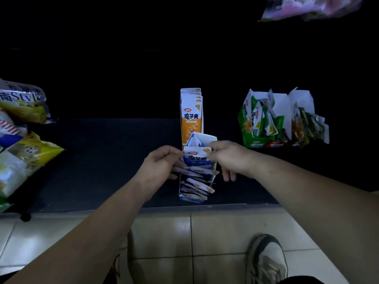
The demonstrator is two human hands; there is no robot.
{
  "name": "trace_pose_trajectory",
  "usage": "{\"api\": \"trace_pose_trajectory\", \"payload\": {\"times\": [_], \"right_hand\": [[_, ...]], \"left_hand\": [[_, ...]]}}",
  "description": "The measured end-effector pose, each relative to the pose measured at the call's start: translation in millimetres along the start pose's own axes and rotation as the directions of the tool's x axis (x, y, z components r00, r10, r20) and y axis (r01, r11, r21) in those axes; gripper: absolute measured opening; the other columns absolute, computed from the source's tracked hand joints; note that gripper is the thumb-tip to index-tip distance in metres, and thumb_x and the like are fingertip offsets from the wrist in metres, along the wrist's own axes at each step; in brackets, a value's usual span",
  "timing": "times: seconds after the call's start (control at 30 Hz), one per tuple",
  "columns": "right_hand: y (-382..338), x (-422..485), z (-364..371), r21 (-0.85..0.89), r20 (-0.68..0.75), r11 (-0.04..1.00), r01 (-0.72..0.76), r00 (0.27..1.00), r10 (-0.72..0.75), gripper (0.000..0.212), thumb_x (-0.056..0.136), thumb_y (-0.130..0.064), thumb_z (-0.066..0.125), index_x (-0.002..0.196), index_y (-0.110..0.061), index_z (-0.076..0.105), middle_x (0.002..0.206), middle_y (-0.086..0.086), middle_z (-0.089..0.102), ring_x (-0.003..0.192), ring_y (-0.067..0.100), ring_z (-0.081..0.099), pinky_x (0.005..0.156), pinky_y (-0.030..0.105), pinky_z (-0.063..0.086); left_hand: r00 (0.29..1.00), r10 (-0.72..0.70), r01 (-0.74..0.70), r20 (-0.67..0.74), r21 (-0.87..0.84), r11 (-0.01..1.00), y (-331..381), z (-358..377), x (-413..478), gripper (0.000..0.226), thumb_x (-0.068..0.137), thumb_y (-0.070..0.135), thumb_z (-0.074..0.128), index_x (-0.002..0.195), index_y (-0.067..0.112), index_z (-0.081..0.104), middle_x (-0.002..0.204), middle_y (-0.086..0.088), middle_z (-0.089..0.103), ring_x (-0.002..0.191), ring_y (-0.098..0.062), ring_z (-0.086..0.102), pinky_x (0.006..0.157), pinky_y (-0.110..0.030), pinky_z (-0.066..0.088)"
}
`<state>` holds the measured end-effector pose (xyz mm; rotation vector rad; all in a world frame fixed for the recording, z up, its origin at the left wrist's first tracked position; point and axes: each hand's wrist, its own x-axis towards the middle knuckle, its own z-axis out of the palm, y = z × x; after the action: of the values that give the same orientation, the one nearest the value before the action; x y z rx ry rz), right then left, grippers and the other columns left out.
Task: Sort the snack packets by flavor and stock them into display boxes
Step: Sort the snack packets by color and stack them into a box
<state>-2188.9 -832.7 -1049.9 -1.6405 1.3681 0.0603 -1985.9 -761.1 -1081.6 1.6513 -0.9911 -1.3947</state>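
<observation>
Blue packet (196,155) is sitting upright in the blue display box (193,198) near the shelf's (102,160) front edge; I am pinching it with my left hand (160,167) and right hand (227,155). Orange box (191,117) behind is looking full, while the green box (252,140) is looking jumbled.

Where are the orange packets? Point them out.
Head view, centre: the orange packets stand upright on the dark shelf, just behind the blue box, left of the green box.
</observation>
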Motion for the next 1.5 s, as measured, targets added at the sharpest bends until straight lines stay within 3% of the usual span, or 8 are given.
{"api": "trace_pose_trajectory", "payload": {"times": [0.23, 0.43, 0.6, 0.83, 1.1, 1.27, 1.37, 1.5], "right_hand": [[-1.3, 6.0, 1.9, 0.035, -0.187, 0.985, 0.171, 0.969, -0.162, 0.009, 0.1, -0.013, 0.062, 0.093, -0.019, 0.065, 0.091, 0.014, 0.072, 0.041, 0.008, 0.054, 0.041, 0.022, 0.043], [-6.3, 0.9, 0.7, 0.06, -0.137, 0.989, 0.139, 0.982, -0.129, 0.015, 0.102, -0.02, 0.06, 0.093, -0.027, 0.07, 0.088, 0.011, 0.072, 0.047, 0.016, 0.06, 0.042, 0.026, 0.042], [-8.5, -4.0, -5.3, 0.125, -0.133, 0.988, 0.089, 0.989, -0.072, 0.02, 0.106, -0.018, 0.049, 0.105, -0.016, 0.069, 0.067, -0.002, 0.063, 0.042, 0.017, 0.056, 0.042, 0.027, 0.041], [-6.7, -3.6, -9.3, 0.136, -0.066, 0.988, 0.077, 0.995, -0.069, 0.007, 0.096, -0.013, 0.065, 0.098, -0.019, 0.07, 0.095, 0.011, 0.071, 0.049, 0.02, 0.06, 0.044, 0.028, 0.043], [2.8, -3.7, -12.3, 0.004, -0.095, 0.997, 0.081, 0.992, -0.08, 0.006, 0.09, -0.024, 0.078, 0.088, -0.02, 0.079, 0.074, -0.007, 0.063, 0.059, 0.004, 0.054, 0.051, 0.018, 0.041], [6.9, -1.6, -12.6, 0.043, -0.205, 0.992, 0.116, 0.973, -0.105, 0.007, 0.093, -0.021, 0.075, 0.086, -0.019, 0.076, 0.069, -0.006, 0.06, 0.061, 0.008, 0.055, 0.053, 0.021, 0.041], [7.1, -2.8, -13.0, 0.074, -0.211, 0.99, 0.123, 0.972, -0.105, 0.01, 0.088, -0.022, 0.081, 0.081, -0.018, 0.075, 0.066, -0.005, 0.063, 0.058, 0.007, 0.057, 0.048, 0.017, 0.043], [11.8, 0.7, -14.4, 0.093, -0.318, 0.987, 0.131, 0.943, -0.096, 0.011, 0.091, -0.019, 0.078, 0.083, -0.015, 0.07, 0.077, 0.002, 0.069, 0.068, 0.016, 0.065, 0.047, 0.017, 0.045]], "left_hand": [[0.996, -0.045, 0.03, 0.079, 0.174, 0.984, 2.8, 3.5, 2.0, 0.015, 0.094, 0.01, 0.071, 0.101, 0.022, 0.078, 0.1, 0.005, 0.079, 0.098, -0.013, 0.073, 0.075, -0.027, 0.059], [0.996, 0.081, -0.086, 0.038, 0.193, 0.977, 5.7, -1.5, 3.6, 0.012, 0.094, 0.012, 0.073, 0.087, 0.016, 0.082, 0.08, 0.006, 0.079, 0.069, 0.005, 0.067, 0.059, -0.009, 0.047], [0.98, 0.18, -0.164, -0.084, 0.175, 0.971, 6.9, -0.1, 9.0, 0.018, 0.1, 0.018, 0.066, 0.086, 0.021, 0.077, 0.077, 0.007, 0.077, 0.066, 0.001, 0.066, 0.062, -0.017, 0.051], [0.955, 0.256, -0.229, -0.152, 0.175, 0.957, 5.4, 3.3, 10.1, 0.011, 0.098, 0.019, 0.069, 0.09, 0.024, 0.074, 0.087, 0.002, 0.075, 0.08, -0.013, 0.071, 0.076, -0.033, 0.062], [0.984, 0.179, -0.175, 0.01, 0.255, 0.951, -0.9, 10.9, 1.8, 0.018, 0.101, 0.019, 0.063, 0.091, 0.021, 0.077, 0.082, -0.004, 0.073, 0.063, 0.0, 0.058, 0.059, -0.011, 0.046], [0.96, 0.275, -0.279, 0.049, 0.197, 0.94, 0.3, 12.5, 3.1, 0.011, 0.098, 0.017, 0.07, 0.103, 0.023, 0.078, 0.089, -0.008, 0.076, 0.075, -0.014, 0.067, 0.072, -0.034, 0.057], [0.949, 0.314, -0.302, -0.039, 0.181, 0.936, 1.9, 14.7, 8.1, 0.01, 0.095, 0.016, 0.073, 0.095, 0.024, 0.078, 0.086, 0.0, 0.077, 0.079, -0.022, 0.073, 0.075, -0.045, 0.063], [0.893, 0.374, -0.322, -0.252, 0.225, 0.92, 7.6, 9.9, 17.0, 0.011, 0.095, 0.017, 0.073, 0.088, 0.024, 0.077, 0.095, 0.002, 0.074, 0.084, -0.01, 0.071, 0.075, -0.027, 0.06]]}}
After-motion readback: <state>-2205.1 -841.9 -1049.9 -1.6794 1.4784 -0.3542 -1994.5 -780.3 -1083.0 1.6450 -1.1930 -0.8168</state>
